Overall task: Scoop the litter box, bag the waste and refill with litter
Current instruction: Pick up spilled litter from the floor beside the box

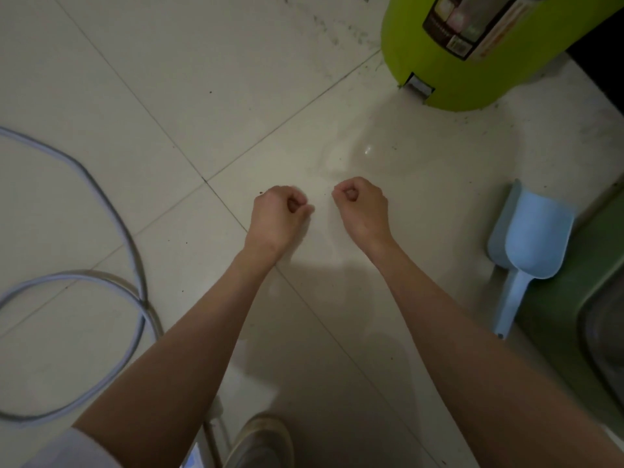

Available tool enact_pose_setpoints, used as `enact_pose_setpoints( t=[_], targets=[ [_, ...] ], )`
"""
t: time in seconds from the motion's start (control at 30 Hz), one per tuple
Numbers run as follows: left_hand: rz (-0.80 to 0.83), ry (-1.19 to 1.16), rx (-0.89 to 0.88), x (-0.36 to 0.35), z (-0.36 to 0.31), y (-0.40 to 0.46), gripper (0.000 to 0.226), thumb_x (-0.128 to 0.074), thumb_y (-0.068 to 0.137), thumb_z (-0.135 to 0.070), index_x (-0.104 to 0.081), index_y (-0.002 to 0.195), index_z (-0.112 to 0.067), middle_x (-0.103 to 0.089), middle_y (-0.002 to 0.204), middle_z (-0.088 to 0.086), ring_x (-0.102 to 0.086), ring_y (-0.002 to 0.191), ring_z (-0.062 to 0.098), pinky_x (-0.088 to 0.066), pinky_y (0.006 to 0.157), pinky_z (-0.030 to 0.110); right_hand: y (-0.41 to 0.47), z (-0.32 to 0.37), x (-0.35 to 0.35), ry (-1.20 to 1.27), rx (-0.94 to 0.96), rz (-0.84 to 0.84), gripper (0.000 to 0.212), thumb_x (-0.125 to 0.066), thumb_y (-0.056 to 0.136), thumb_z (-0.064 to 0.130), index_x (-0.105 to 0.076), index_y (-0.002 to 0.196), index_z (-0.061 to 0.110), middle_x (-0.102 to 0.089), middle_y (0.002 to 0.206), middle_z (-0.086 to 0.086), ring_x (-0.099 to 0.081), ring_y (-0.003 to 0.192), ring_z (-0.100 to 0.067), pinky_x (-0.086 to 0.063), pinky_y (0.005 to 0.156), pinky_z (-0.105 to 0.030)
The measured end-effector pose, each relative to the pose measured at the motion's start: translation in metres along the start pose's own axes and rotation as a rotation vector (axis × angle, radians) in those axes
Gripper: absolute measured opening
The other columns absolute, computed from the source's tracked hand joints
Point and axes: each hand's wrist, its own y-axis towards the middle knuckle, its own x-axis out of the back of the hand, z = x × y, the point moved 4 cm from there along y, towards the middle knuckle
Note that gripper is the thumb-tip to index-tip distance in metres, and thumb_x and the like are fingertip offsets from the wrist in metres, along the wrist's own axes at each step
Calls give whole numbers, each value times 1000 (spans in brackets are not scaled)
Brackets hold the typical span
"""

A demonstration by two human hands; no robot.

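Head view: both the left hand (pixel 280 211) and right hand (pixel 359 202) are seen with fingers curled, possibly pinching a clear bag; that cannot be told. The blue scoop (pixel 530 241) lies untouched at 3 o'clock beside the green litter box (pixel 570 298); scooping is judged not begun.

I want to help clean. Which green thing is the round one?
The bright lime-green bin at the top right is round, with a pedal at its base. The darker green litter box by the blue scoop has straight edges.

Bare forearms, white sleeve (pixel 77 447), pale shoe (pixel 261 440)
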Motion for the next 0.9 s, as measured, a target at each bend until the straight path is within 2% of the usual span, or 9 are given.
enact_pose_setpoints(
  t=[0.17, 0.27, 0.33, 0.47, 0.6, 0.67, 0.73, 0.83, 0.9],
  targets=[
    [-47, 82, -52, -2, -4, 2, 9, -63, 83, -14, -69, 82, -8, -58, 80, 0, -51, 74, 13, -31, 66, 15, 9, 7, -7, -181, 96, 18, 25, -57, 90, 21, -59, 113, 11, -65, 103, -9, -58, 102, -23, -37, 84, -23],
    [-34, 82, -36, -2, -5, 4, 11, -61, 83, -13, -69, 82, -7, -64, 83, 3, -55, 76, 16, -35, 69, 18, 8, 10, -10, -233, 155, -29, 19, -55, 92, 20, -64, 104, 8, -69, 104, -9, -61, 100, -25, -41, 87, -30],
    [-11, 91, -36, -2, -6, 6, 12, -59, 83, -12, -69, 79, -7, -62, 78, 2, -54, 72, 15, -33, 65, 16, 9, 11, -10, -235, 153, -32, 18, -54, 92, 19, -67, 99, 8, -70, 101, -9, -62, 98, -25, -43, 85, -31],
    [16, 86, -46, -1, -6, 6, 16, -56, 81, -12, -61, 66, -14, -50, 58, -11, -46, 55, 7, -32, 54, 7, 14, 14, -10, -324, 141, 36, 19, -51, 94, 19, -66, 100, 9, -69, 105, -9, -61, 101, -28, -44, 84, -31],
    [31, 57, -28, 2, -6, 5, 18, -56, 79, -15, -56, 62, -17, -48, 55, -12, -45, 53, 3, -33, 52, 1, 12, 16, -11, -319, 144, 73, 20, -47, 95, 18, -63, 102, 8, -67, 104, -6, -60, 101, -26, -43, 83, -29],
    [46, 37, -18, 3, -5, 5, 16, -57, 79, -16, -57, 63, -18, -50, 57, -12, -46, 54, 2, -34, 53, 2, 11, 14, -7, -113, 70, 58, 18, -49, 94, 17, -64, 96, 7, -63, 87, -1, -59, 86, -19, -42, 76, -26],
    [56, 10, -2, 4, -4, 6, 12, -59, 80, -17, -60, 68, -18, -52, 60, -13, -47, 55, 2, -34, 53, 2, 8, 7, -2, 333, -98, 97, 14, -53, 93, 12, -62, 83, 7, -55, 73, 0, -51, 68, -12, -41, 62, -21],
    [51, -29, 27, 6, -4, 5, 15, -60, 81, -18, -58, 67, -21, -53, 61, -15, -48, 57, 0, -35, 52, 0, -1, 2, 2, 1110, -354, 231, 18, -53, 91, 0, -59, 74, 5, -61, 70, -6, -55, 64, -10, -44, 54, -16],
    [46, -62, 53, 7, -3, 5, 18, -58, 82, -17, -55, 65, -24, -54, 64, -15, -50, 60, 2, -36, 55, 2, -4, -3, 6, 1316, -428, 256, 19, -52, 90, -2, -59, 74, 3, -66, 69, -8, -61, 64, -11, -50, 54, -15]
  ],
)
